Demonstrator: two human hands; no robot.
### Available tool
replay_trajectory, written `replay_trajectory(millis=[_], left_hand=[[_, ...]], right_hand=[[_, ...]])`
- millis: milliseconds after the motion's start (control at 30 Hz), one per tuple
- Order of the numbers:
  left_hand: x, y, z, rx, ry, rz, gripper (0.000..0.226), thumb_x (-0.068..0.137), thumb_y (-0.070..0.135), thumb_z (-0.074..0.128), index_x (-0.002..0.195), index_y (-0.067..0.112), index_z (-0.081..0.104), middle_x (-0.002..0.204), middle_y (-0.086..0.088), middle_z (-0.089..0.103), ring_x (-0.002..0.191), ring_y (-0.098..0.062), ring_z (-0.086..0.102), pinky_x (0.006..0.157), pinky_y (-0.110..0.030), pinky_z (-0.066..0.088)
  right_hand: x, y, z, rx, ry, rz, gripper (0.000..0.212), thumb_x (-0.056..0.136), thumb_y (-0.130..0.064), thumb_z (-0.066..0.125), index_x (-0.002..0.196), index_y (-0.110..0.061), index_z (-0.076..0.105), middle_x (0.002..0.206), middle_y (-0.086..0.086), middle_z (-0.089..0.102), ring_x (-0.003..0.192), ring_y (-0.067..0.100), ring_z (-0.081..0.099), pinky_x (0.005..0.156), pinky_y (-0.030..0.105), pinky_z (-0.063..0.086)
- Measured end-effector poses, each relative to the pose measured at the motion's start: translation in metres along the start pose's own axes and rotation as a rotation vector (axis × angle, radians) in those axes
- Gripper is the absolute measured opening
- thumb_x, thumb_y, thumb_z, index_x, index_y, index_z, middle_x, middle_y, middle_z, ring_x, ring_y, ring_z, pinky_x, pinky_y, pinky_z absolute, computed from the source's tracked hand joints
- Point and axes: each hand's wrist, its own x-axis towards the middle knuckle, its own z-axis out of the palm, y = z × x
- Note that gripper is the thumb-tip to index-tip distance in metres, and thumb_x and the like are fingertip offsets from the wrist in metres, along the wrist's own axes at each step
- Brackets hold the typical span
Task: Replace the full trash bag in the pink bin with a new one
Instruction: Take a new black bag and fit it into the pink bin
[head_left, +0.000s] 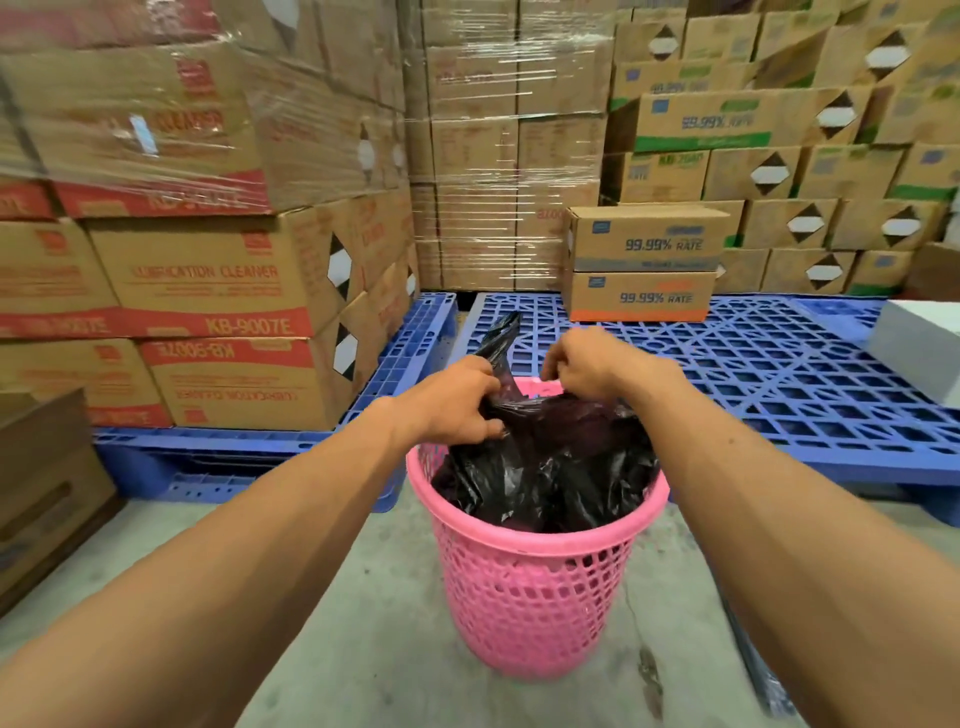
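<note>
A pink mesh bin stands on the concrete floor in front of me. A black trash bag fills its mouth and bulges above the rim. My left hand is closed on the bag's gathered top at the left, with a loose flap of black plastic sticking up behind it. My right hand pinches the bag's top edge near the bin's far rim. Both forearms reach in from the bottom corners.
Blue plastic pallets lie right behind the bin. Wrapped cardboard boxes are stacked at the left, two loose boxes sit on the pallet, and a white block lies at the right. A brown crate stands at the left edge.
</note>
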Motion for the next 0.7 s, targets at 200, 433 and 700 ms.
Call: replay_trajectory(millis=[200, 433, 700], left_hand=[[-0.014, -0.016, 0.001, 0.03, 0.018, -0.061, 0.06, 0.101, 0.046, 0.034, 0.069, 0.008, 0.067, 0.08, -0.009, 0.064, 0.1, -0.022, 0.049, 0.1, -0.043, 0.039], [-0.018, -0.018, 0.001, 0.466, -0.3, -0.226, 0.063, 0.083, 0.071, 0.055, 0.108, 0.017, 0.074, 0.109, -0.007, 0.065, 0.132, -0.032, 0.03, 0.116, -0.053, 0.013], [-0.023, -0.007, -0.001, 0.479, -0.527, -0.487, 0.091, 0.092, 0.066, 0.047, 0.156, 0.009, 0.018, 0.162, -0.025, 0.005, 0.149, -0.043, -0.01, 0.116, -0.063, -0.007]], right_hand=[[-0.019, 0.027, 0.022, -0.301, -0.454, 0.182, 0.043, 0.075, -0.036, 0.048, 0.11, -0.025, 0.07, 0.113, 0.001, 0.068, 0.1, 0.024, 0.063, 0.095, 0.038, 0.051], [-0.03, 0.035, 0.025, -0.182, -0.683, 0.272, 0.107, 0.062, -0.075, 0.073, 0.151, -0.053, 0.018, 0.155, -0.003, 0.034, 0.13, 0.021, 0.045, 0.097, 0.034, 0.04], [-0.044, 0.057, 0.041, -0.357, -0.632, 0.446, 0.135, 0.032, -0.101, 0.045, 0.148, -0.057, -0.01, 0.164, 0.003, -0.021, 0.151, 0.041, -0.002, 0.119, 0.059, 0.011]])
